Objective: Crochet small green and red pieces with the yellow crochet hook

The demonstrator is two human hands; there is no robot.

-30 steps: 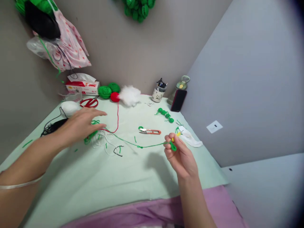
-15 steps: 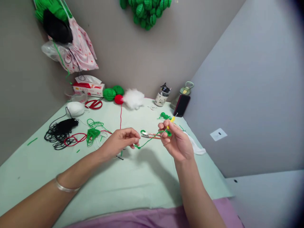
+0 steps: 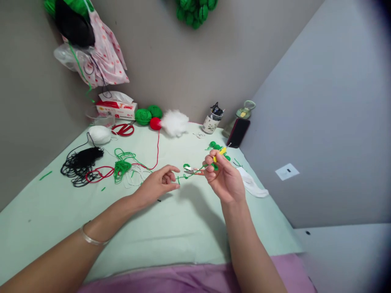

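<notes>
My right hand (image 3: 226, 177) is closed round a crochet hook (image 3: 220, 154) with a yellow handle, its thin metal end pointing up and away. Green yarn (image 3: 190, 174) stretches from beside the right fingers across to my left hand (image 3: 159, 184). There the thumb and forefinger are spread, while the other fingers curl in by the strand; exactly how they grip it is partly hidden. Small thread snips (image 3: 195, 171) with orange handles lie behind the yarn, partly covered by the right hand. Small green yarn pieces (image 3: 216, 145) rest beyond that hand.
Loose black yarn (image 3: 82, 162), a green tangle (image 3: 122, 169) and red scissors (image 3: 123, 130) lie on the left. Toward the wall are a tissue box (image 3: 117, 110), white stuffing (image 3: 175, 123), a pen cup (image 3: 211, 122) and a leaning phone (image 3: 238, 133). White cloth (image 3: 253, 185) lies right.
My left thumb and forefinger have come apart from a pinch, and the yarn between the hands now runs flatter. The right hand still holds the hook. The view has shifted slightly.
</notes>
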